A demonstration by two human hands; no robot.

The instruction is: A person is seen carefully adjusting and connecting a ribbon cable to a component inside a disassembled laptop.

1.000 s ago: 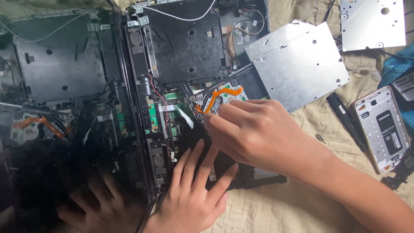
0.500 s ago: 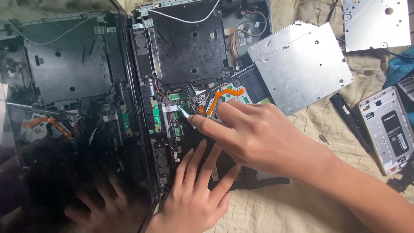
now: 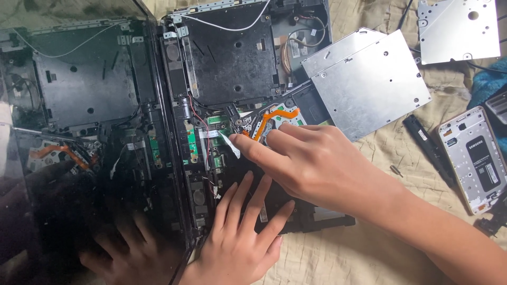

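An opened laptop chassis point(image 3: 232, 68) is laid on a beige cloth point(image 3: 369, 248), with its glossy screen point(image 3: 79, 132) to the left mirroring the internals. The left hand point(image 3: 240, 237) is pressed flat, fingers spread, on the near edge of the chassis; nothing is grasped. The right hand point(image 3: 311, 161) is held loosely curled over the board, its index fingertip set on a white ribbon cable point(image 3: 228, 141) beside the green circuit board point(image 3: 211, 142). An orange flex cable point(image 3: 274, 117) is seen just beyond the knuckles. Right of the chassis, 1 silver optical drive point(image 3: 369, 84) is laid; a white phone frame point(image 3: 472, 158) is set far right.
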